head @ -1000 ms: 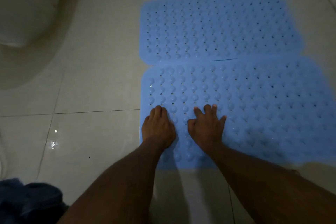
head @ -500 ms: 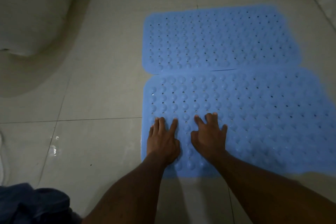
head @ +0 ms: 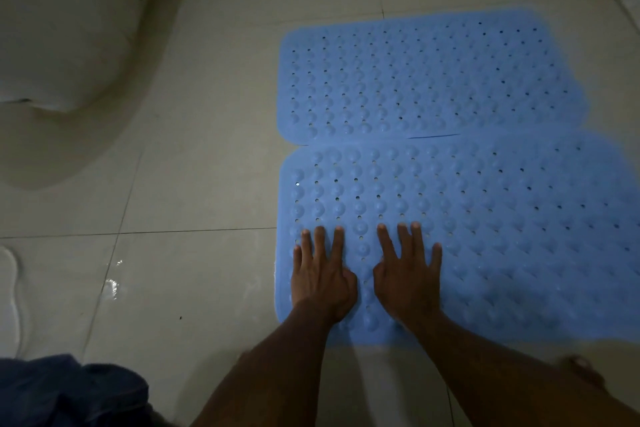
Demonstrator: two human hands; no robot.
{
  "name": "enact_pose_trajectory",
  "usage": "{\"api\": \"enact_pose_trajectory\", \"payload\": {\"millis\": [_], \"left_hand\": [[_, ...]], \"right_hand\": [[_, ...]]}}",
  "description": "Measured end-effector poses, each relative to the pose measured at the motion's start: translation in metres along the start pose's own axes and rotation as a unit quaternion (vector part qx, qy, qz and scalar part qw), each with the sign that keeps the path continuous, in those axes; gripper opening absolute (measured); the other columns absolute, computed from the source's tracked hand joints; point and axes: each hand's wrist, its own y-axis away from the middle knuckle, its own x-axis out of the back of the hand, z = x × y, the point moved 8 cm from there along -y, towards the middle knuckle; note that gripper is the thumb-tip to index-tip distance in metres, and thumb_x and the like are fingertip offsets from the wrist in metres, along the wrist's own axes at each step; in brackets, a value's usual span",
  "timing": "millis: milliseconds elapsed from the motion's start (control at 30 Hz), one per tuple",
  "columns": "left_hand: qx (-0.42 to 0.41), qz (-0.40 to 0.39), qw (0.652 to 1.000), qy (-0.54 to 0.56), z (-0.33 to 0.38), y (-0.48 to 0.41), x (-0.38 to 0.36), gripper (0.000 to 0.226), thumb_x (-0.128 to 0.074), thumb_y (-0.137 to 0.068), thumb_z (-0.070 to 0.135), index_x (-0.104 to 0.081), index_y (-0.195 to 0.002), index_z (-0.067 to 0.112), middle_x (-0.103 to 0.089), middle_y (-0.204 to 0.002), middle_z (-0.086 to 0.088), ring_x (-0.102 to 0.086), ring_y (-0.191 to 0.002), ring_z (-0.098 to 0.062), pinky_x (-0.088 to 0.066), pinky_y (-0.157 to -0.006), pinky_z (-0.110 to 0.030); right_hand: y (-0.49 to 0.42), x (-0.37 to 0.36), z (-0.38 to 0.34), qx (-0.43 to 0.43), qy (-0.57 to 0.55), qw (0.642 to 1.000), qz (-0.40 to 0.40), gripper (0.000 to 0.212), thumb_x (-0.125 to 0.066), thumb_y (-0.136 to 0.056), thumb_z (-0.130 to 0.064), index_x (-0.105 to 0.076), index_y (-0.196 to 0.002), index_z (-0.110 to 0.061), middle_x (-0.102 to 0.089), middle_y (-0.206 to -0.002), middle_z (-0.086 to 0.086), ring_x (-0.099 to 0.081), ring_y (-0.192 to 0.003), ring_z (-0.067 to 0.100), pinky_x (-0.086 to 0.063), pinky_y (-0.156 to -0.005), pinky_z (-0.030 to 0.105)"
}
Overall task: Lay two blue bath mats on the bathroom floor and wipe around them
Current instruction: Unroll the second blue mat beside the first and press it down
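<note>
Pressure matters: left hand and right hand, fingers spread flat and holding nothing, bear on the near blue studded rubber bath mat, lying on the pale tiled floor against the far blue studded mat. Work outward evenly to seat it.

I see both mats as soft rubber or plastic. The near mat has a bumpy face, with rows of round domes and small holes between them, and its finish is matt with only a few small glints. The far mat has the same texture. The floor is of large pale tiles, smooth and half-glossy, with thin dark joints. A wet patch shines on it. The white fixture looks smooth — like ceramic. The dark blue cloth looks soft and matt.
</note>
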Motion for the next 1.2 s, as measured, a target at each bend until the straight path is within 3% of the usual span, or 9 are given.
{"api": "enact_pose_trajectory", "payload": {"millis": [167,433,667,833,967,1100,1200], "left_hand": [[0.011,0.024,0.999,0.034,0.000,0.000,0.000,0.074,-0.028,-0.099,0.041,0.007,-0.162,0.025,0.007,-0.169,-0.013,0.012,-0.156,-0.034,0.006,-0.126,-0.045],[0.000,0.090,0.995,0.051,-0.002,0.002,0.001,0.069,-0.044,-0.097,0.038,-0.021,-0.161,0.029,-0.019,-0.164,-0.022,-0.014,-0.154,-0.041,-0.012,-0.125,-0.049],[0.005,0.054,0.998,0.039,0.001,0.002,0.002,0.070,-0.031,-0.102,0.046,0.001,-0.163,0.030,0.002,-0.170,-0.013,0.007,-0.156,-0.036,0.003,-0.126,-0.047],[0.025,0.022,0.999,0.043,0.005,-0.004,0.005,0.075,-0.036,-0.098,0.048,-0.004,-0.163,0.026,-0.001,-0.169,-0.015,0.006,-0.156,-0.037,-0.001,-0.127,-0.049],[0.043,-0.017,0.998,0.037,0.010,-0.003,0.007,0.083,-0.042,-0.094,0.050,-0.003,-0.163,0.025,0.004,-0.169,-0.015,0.013,-0.155,-0.036,0.006,-0.126,-0.047],[0.052,-0.038,0.997,0.031,0.010,-0.007,0.011,0.084,-0.045,-0.093,0.054,-0.006,-0.162,0.028,0.000,-0.169,-0.014,0.011,-0.156,-0.034,0.007,-0.126,-0.048],[0.051,-0.057,0.996,0.041,0.008,-0.009,0.011,0.086,-0.047,-0.092,0.056,-0.005,-0.162,0.029,0.002,-0.169,-0.014,0.014,-0.155,-0.034,0.009,-0.125,-0.050]], "right_hand": [[0.003,-0.003,0.003,-0.002,-0.006,0.999,0.036,0.063,-0.038,-0.090,-0.034,-0.038,-0.153,-0.026,-0.038,-0.158,0.012,-0.028,-0.150,0.032,-0.021,-0.116,0.062],[0.001,0.003,0.002,0.000,-0.011,0.997,0.074,0.057,-0.044,-0.087,-0.031,-0.052,-0.144,-0.026,-0.046,-0.151,0.015,-0.037,-0.146,0.033,-0.027,-0.111,0.060],[0.000,0.010,0.000,-0.005,-0.007,0.996,0.089,0.056,-0.044,-0.085,-0.031,-0.055,-0.140,-0.024,-0.051,-0.145,0.016,-0.042,-0.141,0.034,-0.032,-0.108,0.059],[-0.008,0.011,0.000,-0.018,0.003,0.999,0.029,0.060,-0.037,-0.081,-0.037,-0.054,-0.138,-0.025,-0.051,-0.143,0.014,-0.041,-0.141,0.034,-0.033,-0.105,0.059],[-0.010,0.006,-0.003,-0.027,-0.018,0.999,-0.007,0.064,-0.034,-0.079,-0.039,-0.055,-0.137,-0.024,-0.051,-0.144,0.015,-0.037,-0.144,0.037,-0.032,-0.106,0.065],[-0.016,0.001,-0.004,-0.019,-0.013,0.998,-0.064,0.060,-0.043,-0.087,-0.040,-0.046,-0.145,-0.025,-0.042,-0.151,0.015,-0.025,-0.149,0.037,-0.023,-0.114,0.064],[-0.021,0.008,-0.005,-0.003,-0.003,0.998,-0.060,0.059,-0.048,-0.085,-0.040,-0.054,-0.140,-0.019,-0.050,-0.141,0.018,-0.035,-0.143,0.041,-0.028,-0.116,0.060]]}}
